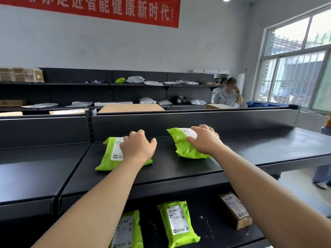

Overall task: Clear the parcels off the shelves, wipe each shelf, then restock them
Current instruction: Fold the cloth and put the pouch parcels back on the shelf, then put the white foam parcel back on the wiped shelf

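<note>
Reaching across the top shelf (pixel 250 147) at centre frame, a person's left hand (pixel 137 147) curls over the left green parcel (pixel 107 156); the right hand (pixel 206 139) lies flat on the right green parcel (pixel 182 146).

A parcel collection depot: long black metal shelves (pixel 179 169) carry labelled lime-green plastic mailers (pixel 179 222), with grey poly bags (pixel 135 79) and brown cardboard cartons (pixel 21 75) racked along the wall.
</note>
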Demonstrator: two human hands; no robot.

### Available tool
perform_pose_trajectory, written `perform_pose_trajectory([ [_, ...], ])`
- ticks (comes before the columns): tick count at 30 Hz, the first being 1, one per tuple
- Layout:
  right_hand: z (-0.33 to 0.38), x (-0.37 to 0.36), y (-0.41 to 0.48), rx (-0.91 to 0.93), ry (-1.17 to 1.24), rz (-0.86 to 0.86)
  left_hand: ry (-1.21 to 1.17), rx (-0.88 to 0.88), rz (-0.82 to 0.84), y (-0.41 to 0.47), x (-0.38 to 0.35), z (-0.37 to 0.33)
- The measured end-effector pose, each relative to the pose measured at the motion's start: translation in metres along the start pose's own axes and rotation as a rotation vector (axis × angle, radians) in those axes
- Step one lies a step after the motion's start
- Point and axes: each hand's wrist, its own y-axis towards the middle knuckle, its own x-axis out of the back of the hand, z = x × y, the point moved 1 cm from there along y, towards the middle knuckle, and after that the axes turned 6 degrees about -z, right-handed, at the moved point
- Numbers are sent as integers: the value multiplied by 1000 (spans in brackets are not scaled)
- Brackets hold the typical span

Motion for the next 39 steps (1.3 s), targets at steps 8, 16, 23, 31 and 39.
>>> perform_pose_trajectory([
  [8,-64,54,-58,-143,191,-209,-503,-265,85,-31,-16,-92],
  [16,-179,114,-148,-344,139,-312,-692,-465,285,-113,-46,-207],
  [23,-286,168,-248,-549,91,-353,-776,-630,486,-221,-71,-319],
  [31,-403,235,-359,-757,17,-369,-832,-721,683,-351,-86,-452],
  [39,-499,288,-458,-928,-86,-391,-880,-802,817,-469,-101,-555],
])
